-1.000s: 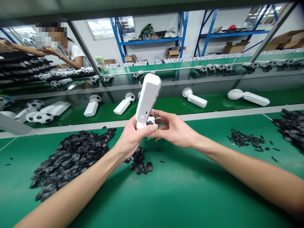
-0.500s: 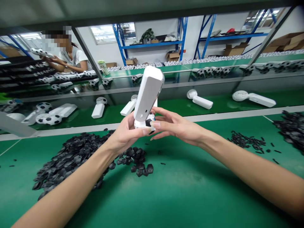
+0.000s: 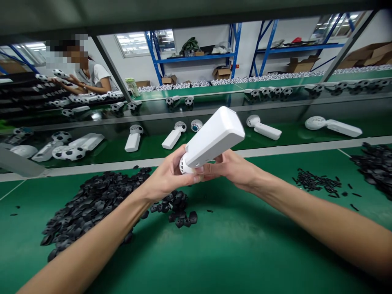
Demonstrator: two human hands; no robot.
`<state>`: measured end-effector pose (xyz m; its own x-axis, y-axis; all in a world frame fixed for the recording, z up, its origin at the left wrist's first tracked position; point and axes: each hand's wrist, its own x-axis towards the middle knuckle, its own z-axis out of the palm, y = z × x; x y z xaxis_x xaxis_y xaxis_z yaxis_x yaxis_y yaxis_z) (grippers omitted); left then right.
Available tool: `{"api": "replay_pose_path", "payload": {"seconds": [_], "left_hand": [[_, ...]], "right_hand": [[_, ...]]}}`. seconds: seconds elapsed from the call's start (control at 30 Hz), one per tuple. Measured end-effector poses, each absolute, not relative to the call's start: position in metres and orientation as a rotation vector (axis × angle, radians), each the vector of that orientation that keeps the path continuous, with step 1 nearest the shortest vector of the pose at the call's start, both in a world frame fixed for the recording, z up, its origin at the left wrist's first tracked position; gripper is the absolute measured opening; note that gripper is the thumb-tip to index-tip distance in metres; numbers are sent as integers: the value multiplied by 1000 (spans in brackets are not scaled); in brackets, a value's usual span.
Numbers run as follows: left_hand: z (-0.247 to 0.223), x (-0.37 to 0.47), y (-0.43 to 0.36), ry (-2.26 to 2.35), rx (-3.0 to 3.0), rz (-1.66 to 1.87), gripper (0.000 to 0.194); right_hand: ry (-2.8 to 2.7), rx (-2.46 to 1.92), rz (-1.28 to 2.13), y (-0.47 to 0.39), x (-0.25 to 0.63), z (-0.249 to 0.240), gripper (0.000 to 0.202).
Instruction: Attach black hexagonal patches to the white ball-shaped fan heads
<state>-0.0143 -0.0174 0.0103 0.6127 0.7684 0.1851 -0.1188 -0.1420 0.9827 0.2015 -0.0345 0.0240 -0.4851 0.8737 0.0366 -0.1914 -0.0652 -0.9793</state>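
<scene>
A white hand-held fan is held up over the green table, its handle tilted up to the right and its round head down between my hands. My left hand grips the head from the left and below. My right hand grips the fan from the right, fingers under the handle's base. Just below my hands lies a small cluster of black plastic pieces.
A large heap of black pieces lies at the left; smaller black parts and another heap lie at the right. White fans lie on the conveyor belt behind. A person works at the far left by racks of football-patterned fans.
The fan's handle has swung from nearly upright to tilted towards the right. My right hand has closed under the fan, where before its fingers only touched the head.
</scene>
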Motion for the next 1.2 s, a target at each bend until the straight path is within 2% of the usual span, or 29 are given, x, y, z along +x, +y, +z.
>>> {"api": "replay_pose_path", "payload": {"seconds": [0.3,0.53,0.63,0.93,1.07,1.2], "left_hand": [[14,-14,-13,629,1439,894,57],[22,-16,-13,597,1268,966,53],[21,-15,-13,620,1239,969,54],[22,-1,-20,847,1128,1136,40],[23,5,-25,949,1065,1239,42],[24,3,-18,979,1065,1247,42]], "right_hand": [[-1464,-745,1736,-26,206,24,71],[-1470,-695,1826,-24,214,31,63],[-1494,-729,1798,-26,212,31,66],[-1592,-768,1749,-29,206,28,80],[-1625,-782,1756,-30,204,29,88],[-1685,-897,1676,-25,209,29,74]]}}
